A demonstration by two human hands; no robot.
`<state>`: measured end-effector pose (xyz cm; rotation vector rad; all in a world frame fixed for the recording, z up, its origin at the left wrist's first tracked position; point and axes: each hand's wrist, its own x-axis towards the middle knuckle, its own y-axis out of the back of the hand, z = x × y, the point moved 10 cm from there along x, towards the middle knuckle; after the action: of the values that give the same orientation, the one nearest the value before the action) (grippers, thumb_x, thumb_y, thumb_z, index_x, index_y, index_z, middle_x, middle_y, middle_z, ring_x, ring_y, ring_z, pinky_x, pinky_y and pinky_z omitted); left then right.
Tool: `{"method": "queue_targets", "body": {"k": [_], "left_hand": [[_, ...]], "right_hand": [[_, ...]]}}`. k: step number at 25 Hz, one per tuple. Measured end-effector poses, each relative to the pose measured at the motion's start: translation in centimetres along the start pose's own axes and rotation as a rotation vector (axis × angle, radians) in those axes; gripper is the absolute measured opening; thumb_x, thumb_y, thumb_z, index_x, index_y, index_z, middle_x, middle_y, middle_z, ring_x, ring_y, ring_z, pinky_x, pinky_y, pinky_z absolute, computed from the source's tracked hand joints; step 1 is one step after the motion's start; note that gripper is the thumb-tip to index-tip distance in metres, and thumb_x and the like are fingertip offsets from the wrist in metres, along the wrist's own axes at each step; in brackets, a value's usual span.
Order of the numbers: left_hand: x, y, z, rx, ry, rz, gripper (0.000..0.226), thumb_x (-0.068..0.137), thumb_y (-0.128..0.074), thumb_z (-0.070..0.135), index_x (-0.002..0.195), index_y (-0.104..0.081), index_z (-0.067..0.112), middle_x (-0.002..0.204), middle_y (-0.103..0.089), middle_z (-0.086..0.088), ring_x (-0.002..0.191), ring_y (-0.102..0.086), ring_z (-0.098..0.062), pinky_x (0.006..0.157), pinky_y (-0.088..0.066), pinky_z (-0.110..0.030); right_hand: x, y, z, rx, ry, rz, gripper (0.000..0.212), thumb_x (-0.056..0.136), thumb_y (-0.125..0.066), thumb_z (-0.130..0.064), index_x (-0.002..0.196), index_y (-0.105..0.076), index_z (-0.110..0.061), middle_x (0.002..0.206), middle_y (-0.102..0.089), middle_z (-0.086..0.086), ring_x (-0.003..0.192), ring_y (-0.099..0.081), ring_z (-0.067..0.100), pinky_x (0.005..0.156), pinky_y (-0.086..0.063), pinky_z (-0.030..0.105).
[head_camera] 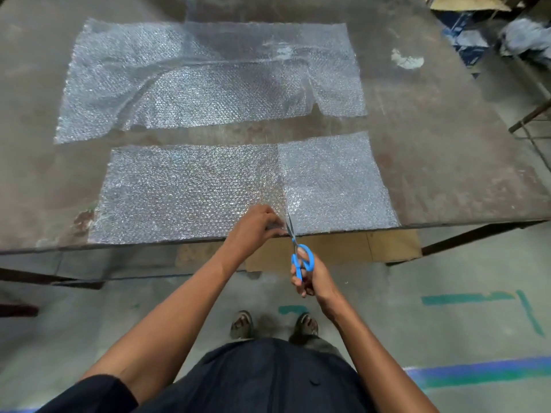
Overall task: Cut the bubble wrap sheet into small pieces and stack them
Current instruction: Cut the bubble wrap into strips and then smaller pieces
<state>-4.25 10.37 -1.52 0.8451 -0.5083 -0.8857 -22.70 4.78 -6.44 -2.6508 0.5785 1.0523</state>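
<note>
A near strip of bubble wrap (190, 192) lies flat along the table's front edge, with a thicker, doubled-looking section (334, 180) at its right end. A larger, wrinkled bubble wrap sheet (208, 76) lies further back. My left hand (256, 228) pinches the near strip's front edge just left of the scissor blades. My right hand (313, 278) grips blue-handled scissors (299, 257) below the table edge, blades pointing away from me into the strip's edge at the seam.
The worn metal table (447, 162) ends right in front of me. Cardboard (357, 248) lies on the floor under its edge. A white scrap (407, 59) sits at the far right of the table. Clutter and a metal frame (530, 114) stand at the right.
</note>
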Motion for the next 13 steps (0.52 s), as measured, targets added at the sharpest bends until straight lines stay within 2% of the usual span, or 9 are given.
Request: {"method": "queue_targets", "body": {"k": [3, 7, 9, 13], "left_hand": [[0.1, -0.1, -0.3, -0.036, -0.024, 0.012, 0.022, 0.087, -0.083, 0.038, 0.101, -0.083, 0.020, 0.097, -0.069, 0.004, 0.097, -0.058, -0.017, 0.082, -0.050, -0.036], [0.0, 0.3, -0.4, -0.027, -0.027, 0.057, 0.017, 0.090, -0.081, 0.034, 0.098, -0.083, 0.018, 0.097, -0.070, 0.002, 0.098, -0.057, -0.018, 0.081, -0.042, -0.029], [0.0, 0.2, -0.1, 0.015, -0.061, 0.052, 0.017, 0.094, -0.077, 0.033, 0.100, -0.080, 0.018, 0.097, -0.068, 0.001, 0.098, -0.056, -0.019, 0.081, -0.046, -0.032], [-0.4, 0.1, 0.3, 0.007, -0.099, 0.098, 0.018, 0.100, -0.069, 0.032, 0.103, -0.075, 0.016, 0.097, -0.062, 0.002, 0.096, -0.050, -0.014, 0.079, -0.050, -0.034]], "right_hand": [[-0.7, -0.3, 1.8, 0.045, -0.012, 0.028, 0.051, 0.096, -0.057, -0.058, 0.074, -0.062, -0.013, 0.056, -0.054, 0.008, 0.042, -0.044, 0.018, 0.040, -0.035, 0.024], [-0.7, -0.4, 3.1, 0.063, -0.010, 0.061, 0.050, 0.079, -0.065, -0.065, 0.071, -0.066, -0.015, 0.062, -0.055, 0.009, 0.049, -0.045, 0.021, 0.040, -0.032, 0.025], [-0.9, -0.4, 3.4, 0.053, -0.003, 0.068, 0.051, 0.077, -0.065, -0.066, 0.071, -0.066, -0.015, 0.061, -0.056, 0.009, 0.050, -0.044, 0.022, 0.042, -0.032, 0.027], [-1.2, -0.5, 3.5, 0.044, 0.007, 0.067, 0.053, 0.086, -0.060, -0.064, 0.074, -0.067, -0.014, 0.060, -0.056, 0.010, 0.049, -0.042, 0.021, 0.045, -0.033, 0.028]]}}
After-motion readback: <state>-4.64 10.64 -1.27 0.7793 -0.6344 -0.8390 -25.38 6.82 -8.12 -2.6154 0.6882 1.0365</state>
